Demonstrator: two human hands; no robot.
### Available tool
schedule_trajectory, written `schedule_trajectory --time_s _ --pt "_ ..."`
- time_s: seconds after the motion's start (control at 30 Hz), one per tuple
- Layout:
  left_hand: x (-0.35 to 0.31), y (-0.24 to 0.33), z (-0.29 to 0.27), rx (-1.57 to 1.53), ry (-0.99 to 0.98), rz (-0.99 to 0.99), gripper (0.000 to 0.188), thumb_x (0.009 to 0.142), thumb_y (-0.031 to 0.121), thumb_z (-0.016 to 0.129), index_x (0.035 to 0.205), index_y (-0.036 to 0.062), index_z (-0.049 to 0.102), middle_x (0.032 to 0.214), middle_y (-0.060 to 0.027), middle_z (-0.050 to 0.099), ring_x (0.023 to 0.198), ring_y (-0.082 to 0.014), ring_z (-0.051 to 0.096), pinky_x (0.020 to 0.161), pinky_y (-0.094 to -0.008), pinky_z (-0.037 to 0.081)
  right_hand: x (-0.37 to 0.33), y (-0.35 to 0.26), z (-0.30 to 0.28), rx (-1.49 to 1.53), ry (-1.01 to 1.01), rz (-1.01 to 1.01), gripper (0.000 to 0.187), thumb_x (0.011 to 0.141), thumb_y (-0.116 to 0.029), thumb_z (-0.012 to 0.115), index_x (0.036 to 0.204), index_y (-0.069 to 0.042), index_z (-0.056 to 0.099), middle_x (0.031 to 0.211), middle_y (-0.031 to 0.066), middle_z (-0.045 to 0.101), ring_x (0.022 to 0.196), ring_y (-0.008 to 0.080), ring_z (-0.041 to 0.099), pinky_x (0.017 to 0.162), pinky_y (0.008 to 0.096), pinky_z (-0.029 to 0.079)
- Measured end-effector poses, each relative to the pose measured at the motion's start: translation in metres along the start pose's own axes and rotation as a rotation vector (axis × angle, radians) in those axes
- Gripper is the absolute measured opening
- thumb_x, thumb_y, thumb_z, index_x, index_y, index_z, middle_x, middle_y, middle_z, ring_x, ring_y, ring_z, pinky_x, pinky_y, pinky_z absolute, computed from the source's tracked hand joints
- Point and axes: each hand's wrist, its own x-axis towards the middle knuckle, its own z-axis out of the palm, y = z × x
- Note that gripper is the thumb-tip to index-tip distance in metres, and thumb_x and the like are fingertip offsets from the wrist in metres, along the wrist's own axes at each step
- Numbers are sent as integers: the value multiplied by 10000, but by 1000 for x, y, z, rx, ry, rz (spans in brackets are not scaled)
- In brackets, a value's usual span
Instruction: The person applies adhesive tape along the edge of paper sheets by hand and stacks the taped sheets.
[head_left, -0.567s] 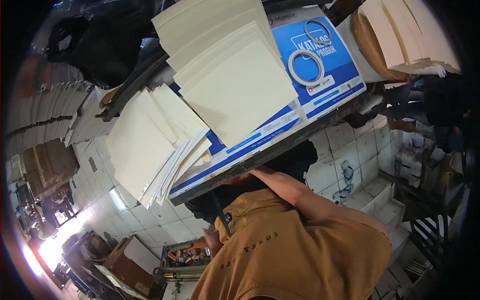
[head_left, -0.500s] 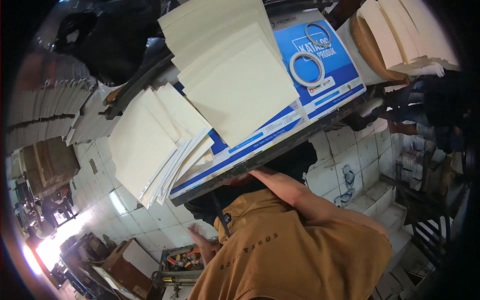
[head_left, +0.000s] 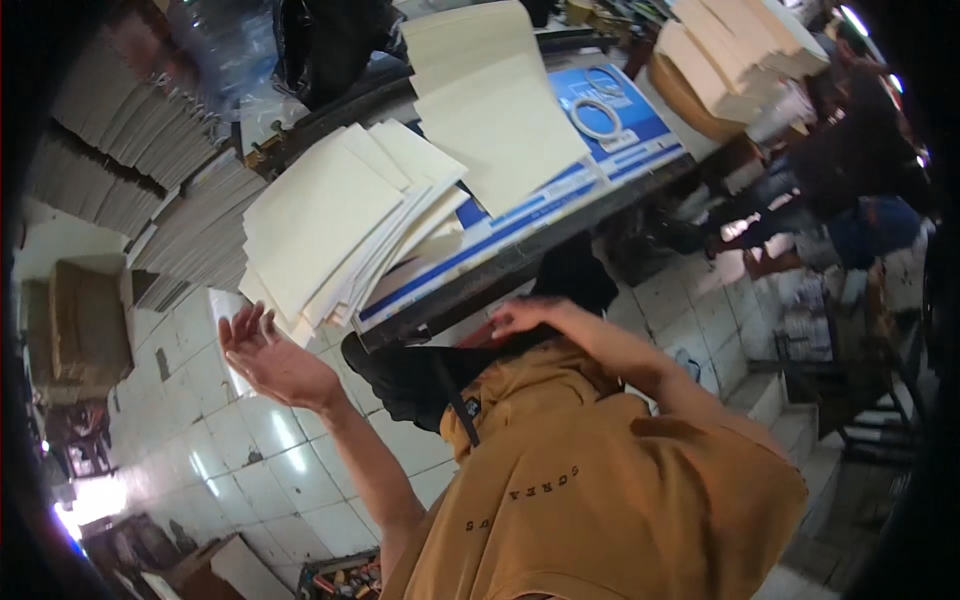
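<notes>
My left hand point(head_left: 278, 362) is raised in the air, open, its fingers apart and loosely bent, holding nothing. It is nearest to the lower left corner of a fanned stack of cream sheets point(head_left: 325, 210), which overhangs the table's edge. Over my lap, below the table edge, my right hand point(head_left: 522, 316) hangs with loosely curved fingers and seems to hold nothing. Close to it shows a strip of something red point(head_left: 476, 336), mostly hidden. A second stack of cream sheets point(head_left: 490, 125) lies staggered on a blue and white printed board point(head_left: 648, 130).
Two tape rolls, a larger one point(head_left: 596, 119) and a smaller one point(head_left: 603, 80), lie on the board. Thick paper blocks point(head_left: 740, 60) stand at the far right, beside a seated person point(head_left: 850, 150). Tall paper piles point(head_left: 190, 220) and a cardboard box point(head_left: 90, 318) are at left.
My left hand has risen from beside my body to near the fanned stack. My right hand has come out from under the table edge. The view has shifted, and both cream stacks stay on the board.
</notes>
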Motion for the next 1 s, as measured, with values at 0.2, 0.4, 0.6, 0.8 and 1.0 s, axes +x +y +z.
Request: schedule_trajectory --time_s 0.2,0.4,0.6,0.8,1.0 --pt "-1 34 -21 -219 33 -151 540 1089 439 419 1453 45 484 1242 -105 637 1180 -230 590 1050 -420 420 -239 -25 -35 251 898 141 498 982 -366 727 1303 10 670 1080 102 775 994 173 714 908 318 549" --pt "6 49 -40 -168 111 -177 467 1075 369 495 1426 61 512 1195 -92 624 1131 -220 589 1025 -410 422 -320 -20 -60 271 1638 7 301 998 -216 662 1202 -5 725 944 92 774 869 152 728 794 297 574" --pt "-21 60 -51 -15 218 -184 559 1040 442 500 1434 45 479 1137 -87 605 1122 -211 561 1020 -410 416 -241 43 -10 544 426 502 257 948 -121 583 1071 20 759 825 135 745 716 239 731 667 339 602" --pt "-48 43 -69 -42 384 -260 544 1032 423 521 1432 56 488 1128 -85 594 1083 -213 556 973 -396 424 -133 54 47 827 727 283 485 1050 -233 503 1461 22 532 1362 155 637 1190 269 634 1030 343 484" --pt "-71 48 -33 -20 455 -299 425 1049 312 511 1404 79 522 1119 -52 594 1040 -195 557 959 -387 411 -92 89 66 1152 932 168 531 1085 -277 382 1487 43 514 1444 201 593 1293 327 564 1104 357 393"
